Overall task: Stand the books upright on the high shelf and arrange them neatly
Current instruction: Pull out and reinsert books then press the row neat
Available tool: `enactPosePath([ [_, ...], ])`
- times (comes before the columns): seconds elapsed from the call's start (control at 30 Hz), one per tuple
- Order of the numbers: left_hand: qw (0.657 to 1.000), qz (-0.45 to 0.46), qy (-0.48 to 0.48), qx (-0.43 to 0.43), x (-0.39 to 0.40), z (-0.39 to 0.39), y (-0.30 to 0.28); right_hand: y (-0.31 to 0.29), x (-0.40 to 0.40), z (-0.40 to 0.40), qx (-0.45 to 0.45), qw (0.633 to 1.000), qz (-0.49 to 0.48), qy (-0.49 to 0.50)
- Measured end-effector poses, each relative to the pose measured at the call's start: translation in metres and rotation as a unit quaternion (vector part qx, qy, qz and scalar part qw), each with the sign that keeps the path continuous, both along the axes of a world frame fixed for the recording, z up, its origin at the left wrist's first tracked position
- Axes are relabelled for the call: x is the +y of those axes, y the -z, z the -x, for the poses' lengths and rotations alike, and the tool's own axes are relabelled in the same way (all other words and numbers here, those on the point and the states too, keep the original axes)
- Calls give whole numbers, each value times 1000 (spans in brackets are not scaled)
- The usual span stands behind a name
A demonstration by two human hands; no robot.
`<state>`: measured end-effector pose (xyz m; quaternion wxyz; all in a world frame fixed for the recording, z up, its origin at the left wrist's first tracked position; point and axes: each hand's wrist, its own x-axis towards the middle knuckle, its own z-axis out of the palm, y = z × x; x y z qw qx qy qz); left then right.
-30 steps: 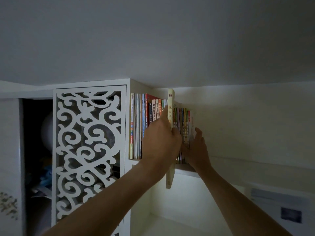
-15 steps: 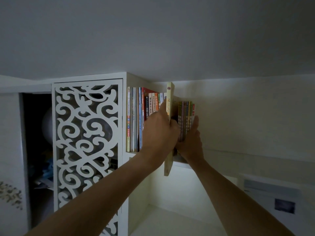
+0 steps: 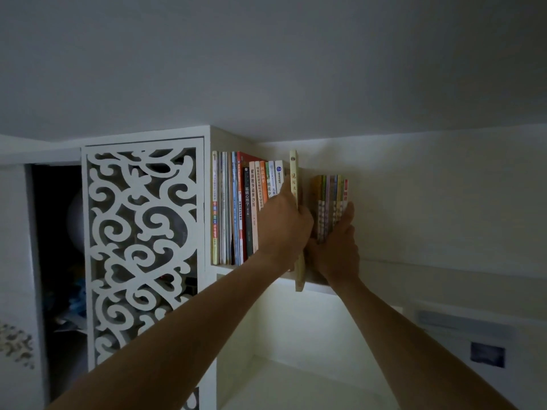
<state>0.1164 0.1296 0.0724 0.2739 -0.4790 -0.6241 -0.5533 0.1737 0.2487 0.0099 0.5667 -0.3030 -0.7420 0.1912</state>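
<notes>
Dim corner under a white ceiling (image 3: 266, 54); high shelf (image 3: 318, 287) beside a fretwork cabinet door (image 3: 142, 247). Upright row of books (image 3: 245, 208) at the shelf's left end. Left hand (image 3: 284, 226) grips a tall yellow book (image 3: 294, 179) about mid-spine, fingers curled round it; book upright, its foot hanging below the shelf edge, at the gap. Right hand (image 3: 337, 247) holds a small stack (image 3: 331, 202) of thin books, thumb up its right side, palm under the spines. Yellow book looks thin, stiff, light; likely to tip if released unseated. Best held low on the spine while sliding in. Thin stack probably slumps without side support
</notes>
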Motion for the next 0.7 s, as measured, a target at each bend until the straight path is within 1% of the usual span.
enactPosePath([
  [0.07,1000,10,-1,-8,17,12,10,1,0,0,1,1000,-7,-1],
  [0.13,1000,-2,-11,-6,31,22,18,2,2,-1,-3,1000,-16,2],
  [0.17,1000,-14,-23,11,36,27,22,3,3,-1,-6,1000,-21,3],
  [0.3,985,-68,-92,132,54,41,39,3,5,1,-6,999,-41,-5],
  [0.43,980,-52,-105,160,64,63,50,4,9,4,-12,998,-55,-23],
  [0.57,969,-31,-161,183,72,80,54,6,11,6,-43,995,-78,-36],
  [0.7,965,-29,-157,207,74,84,54,8,13,11,-85,987,-126,-44],
])
